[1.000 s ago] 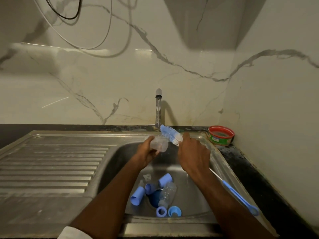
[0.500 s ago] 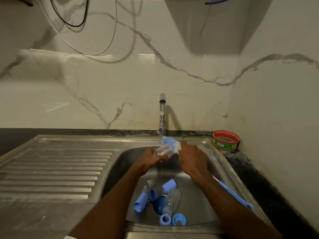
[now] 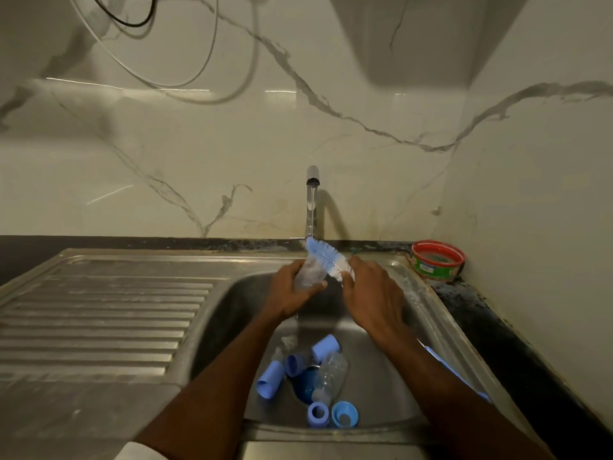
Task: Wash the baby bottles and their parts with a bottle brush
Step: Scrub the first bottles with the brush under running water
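Since half a second earlier the bottle brush (image 3: 326, 258) had lifted clear — right hand (image 3: 373, 293) gripping it, left hand (image 3: 292, 290) clasping the clear bottle (image 3: 310, 273) beneath the bristles — scrubbing step underway, re-insertion likely next.

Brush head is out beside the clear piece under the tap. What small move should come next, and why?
Probably angle the bottle brush into the opening of the clear bottle. The left hand holds it under the running tap, the right hand grips the brush, and the bristles sit outside against it.
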Demonstrator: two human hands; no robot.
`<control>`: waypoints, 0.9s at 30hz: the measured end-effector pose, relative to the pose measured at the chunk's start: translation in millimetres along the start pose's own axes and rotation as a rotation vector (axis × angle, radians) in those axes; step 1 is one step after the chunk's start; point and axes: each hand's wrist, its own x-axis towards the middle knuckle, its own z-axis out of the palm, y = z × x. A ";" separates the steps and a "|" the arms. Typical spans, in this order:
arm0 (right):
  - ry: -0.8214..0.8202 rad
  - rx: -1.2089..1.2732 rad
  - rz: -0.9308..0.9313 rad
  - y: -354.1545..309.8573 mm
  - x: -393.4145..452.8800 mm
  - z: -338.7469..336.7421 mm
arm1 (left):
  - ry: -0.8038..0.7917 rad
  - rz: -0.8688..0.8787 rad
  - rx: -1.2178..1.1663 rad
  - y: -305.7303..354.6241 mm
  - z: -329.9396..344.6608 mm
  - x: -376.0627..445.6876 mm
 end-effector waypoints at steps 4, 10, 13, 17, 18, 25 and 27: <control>-0.007 -0.052 0.009 -7.4 2.8 -2.8 | -0.054 0.036 0.133 -0.7 6.6 0.2; -0.004 -0.123 0.007 -2.4 -7.8 -4.7 | 0.047 -0.095 0.173 -4.8 2.2 2.5; 0.041 -0.137 0.031 -5.2 -8.2 -5.9 | 0.055 -0.153 0.133 -6.4 2.9 1.5; -0.002 -0.137 -0.001 -6.5 -6.4 -3.0 | -0.012 -0.034 0.122 -2.1 2.2 -1.8; -0.020 -0.116 -0.005 -8.1 -5.6 -1.8 | -0.091 0.023 0.149 -0.6 4.2 -3.3; 0.045 -0.026 -0.004 -0.8 -3.6 -4.6 | 0.035 0.067 0.073 7.0 5.2 -5.2; 0.013 -0.022 -0.030 5.2 -7.2 -2.7 | 0.065 0.016 0.060 1.8 1.3 -3.6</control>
